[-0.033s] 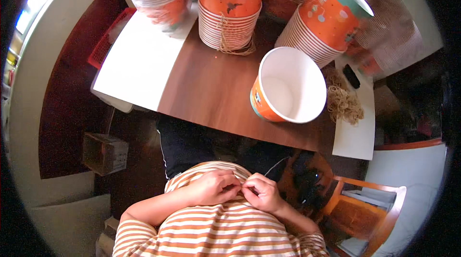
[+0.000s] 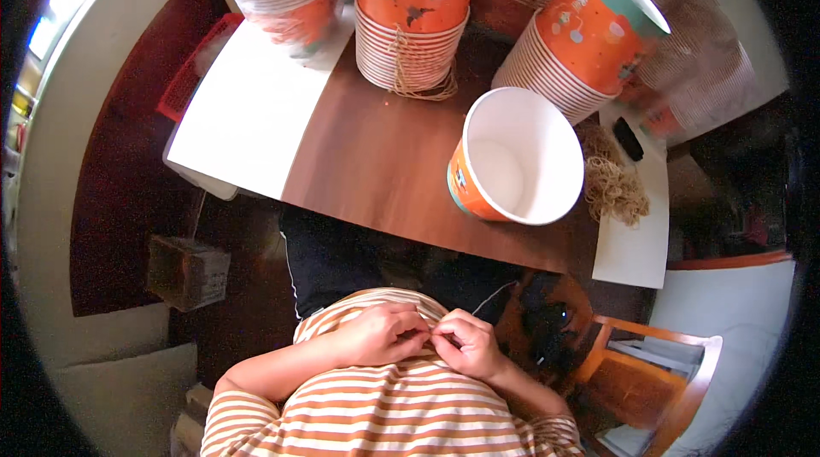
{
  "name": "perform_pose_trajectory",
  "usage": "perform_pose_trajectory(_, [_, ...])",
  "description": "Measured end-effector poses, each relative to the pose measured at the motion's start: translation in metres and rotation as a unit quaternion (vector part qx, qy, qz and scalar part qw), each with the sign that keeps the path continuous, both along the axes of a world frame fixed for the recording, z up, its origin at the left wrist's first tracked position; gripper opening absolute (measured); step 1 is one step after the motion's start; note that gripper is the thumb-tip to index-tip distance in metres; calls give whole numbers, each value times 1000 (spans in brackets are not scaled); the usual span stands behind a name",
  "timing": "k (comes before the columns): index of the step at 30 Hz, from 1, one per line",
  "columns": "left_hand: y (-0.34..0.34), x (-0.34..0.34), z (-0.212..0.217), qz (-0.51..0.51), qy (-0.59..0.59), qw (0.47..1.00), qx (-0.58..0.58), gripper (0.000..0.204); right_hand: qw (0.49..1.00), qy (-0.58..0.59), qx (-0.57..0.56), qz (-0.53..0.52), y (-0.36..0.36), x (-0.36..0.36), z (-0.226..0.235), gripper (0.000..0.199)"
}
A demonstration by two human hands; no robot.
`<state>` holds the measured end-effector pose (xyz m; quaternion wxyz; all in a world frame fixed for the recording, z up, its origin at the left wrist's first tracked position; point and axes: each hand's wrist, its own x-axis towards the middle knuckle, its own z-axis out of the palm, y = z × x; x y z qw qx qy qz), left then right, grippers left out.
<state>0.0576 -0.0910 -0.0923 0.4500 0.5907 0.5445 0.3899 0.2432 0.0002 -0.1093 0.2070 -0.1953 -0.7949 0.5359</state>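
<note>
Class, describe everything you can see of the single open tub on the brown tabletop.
The open tub is round and looks like coated card, with a smooth white inside, round base and pale rim. Its visible outer wall is orange, with a small dark-and-white printed picture and a teal band near the bottom. It stands upright, mouth up, on the brown tabletop, with no contents visible. Loose twine lies to its right; whether it touches the stacked tubs behind is unclear.
</note>
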Motion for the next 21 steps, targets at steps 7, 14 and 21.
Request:
perform_pose_trajectory(7, [15,4,-10,11,-43,998,-40,14,995,-18,-98,9,19,2,-2,10])
perform_pose_trajectory(14, [27,13,-16,32,-12,999,5,13,980,-83,-178,4,34,10,-16,4])
perform_pose_trajectory(21, [22,10,-20,68,30,997,32,13,972,-101,-208,27,40,-4,-14,5])
